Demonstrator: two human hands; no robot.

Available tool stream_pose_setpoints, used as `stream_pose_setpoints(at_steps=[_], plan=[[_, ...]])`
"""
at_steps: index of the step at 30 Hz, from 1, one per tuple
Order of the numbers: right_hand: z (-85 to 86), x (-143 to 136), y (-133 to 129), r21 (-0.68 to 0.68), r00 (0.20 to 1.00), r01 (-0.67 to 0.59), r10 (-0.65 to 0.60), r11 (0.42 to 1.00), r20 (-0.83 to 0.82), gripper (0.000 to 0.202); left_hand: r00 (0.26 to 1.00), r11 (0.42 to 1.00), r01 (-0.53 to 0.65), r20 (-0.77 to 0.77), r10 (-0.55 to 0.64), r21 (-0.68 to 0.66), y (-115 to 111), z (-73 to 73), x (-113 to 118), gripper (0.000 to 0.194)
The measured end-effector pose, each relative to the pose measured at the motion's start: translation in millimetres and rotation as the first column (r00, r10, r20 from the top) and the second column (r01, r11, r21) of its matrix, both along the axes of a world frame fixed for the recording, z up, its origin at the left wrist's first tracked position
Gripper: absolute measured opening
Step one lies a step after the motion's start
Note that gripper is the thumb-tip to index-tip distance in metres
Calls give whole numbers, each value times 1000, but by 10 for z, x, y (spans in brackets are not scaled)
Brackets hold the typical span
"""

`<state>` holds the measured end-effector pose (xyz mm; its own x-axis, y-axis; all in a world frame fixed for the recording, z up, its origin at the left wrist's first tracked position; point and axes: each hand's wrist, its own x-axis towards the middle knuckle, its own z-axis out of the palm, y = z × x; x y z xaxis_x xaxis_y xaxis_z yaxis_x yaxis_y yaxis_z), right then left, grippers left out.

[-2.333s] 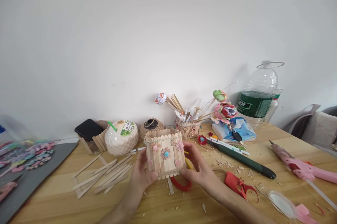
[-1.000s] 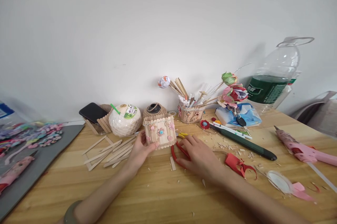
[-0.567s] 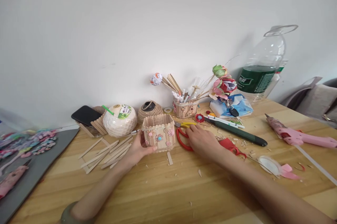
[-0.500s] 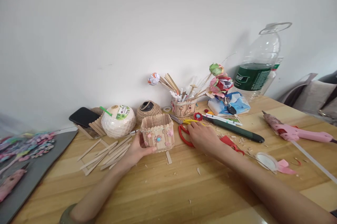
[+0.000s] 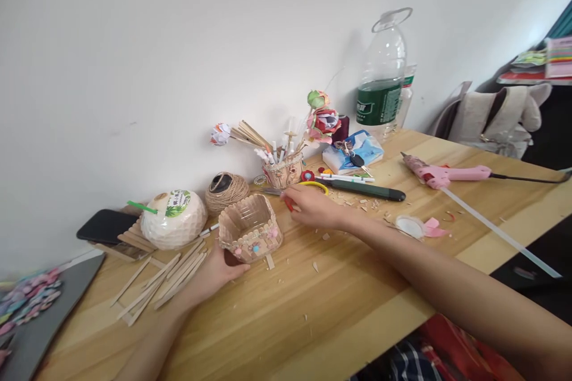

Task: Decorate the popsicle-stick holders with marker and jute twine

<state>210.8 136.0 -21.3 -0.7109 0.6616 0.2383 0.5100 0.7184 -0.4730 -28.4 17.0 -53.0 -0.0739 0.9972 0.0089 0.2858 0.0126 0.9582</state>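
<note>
My left hand is closed round the lower left corner of a small craft-stick box, which tilts slightly towards me. The box has a scalloped rim and pink and blue flower decorations; its open inside shows. Beyond its right side, my right hand is closed over the red handle of the scissors. Most of that handle is hidden under my fingers. A yellow handle shows just behind the hand, and grey blades point left. One short stick piece lies by the box.
Loose craft sticks lie left, near a white coconut, a phone and twine. Behind stand a decorated pen holder and a large bottle. A pink glue gun rests right, its glue stick jutting over the edge.
The view has swung right. The box has tipped towards me, showing more of its inside. My right hand has closed in over the red scissors handle, covering more of it.
</note>
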Motion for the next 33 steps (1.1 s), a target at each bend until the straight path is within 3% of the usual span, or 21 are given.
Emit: stream_pose_setpoints(at_steps=[2,6,11,17,20,22,24,28,33], plan=[[-2,-24,-29,-63,992,-93,87,994,-88,44,998,1000,25,54,-24,-9,-4,3,-58,74],[-50,-51,-72,-193,963,-210,168,959,-213,48,975,998,42,217,-51,43,-15,59,-118,79],[-110,-53,-35,-311,927,-325,237,893,-290,55,957,985,23,281,-72,173,-16,134,-124,63],[-140,-41,-13,-330,920,-353,260,876,-294,66,991,930,-14,127,-35,368,-30,243,-120,48],[-124,-50,-51,-302,909,-377,288,876,-301,79,990,912,87,-141,-33,400,-50,356,-112,33],[-109,-58,-69,-290,904,-387,299,875,-306,85,936,896,173,-351,-20,409,-58,421,-103,21],[-91,-59,-77,-294,906,-382,292,876,-307,87,902,883,214,-432,-14,418,-59,457,-87,15],[-12,-29,-96,-342,919,-344,238,875,-315,86,964,894,137,-266,-21,426,-35,457,-36,8],[129,-9,-163,-438,922,-296,134,849,-363,79,1000,909,-3,-23,14,418,13,468,6,16]])
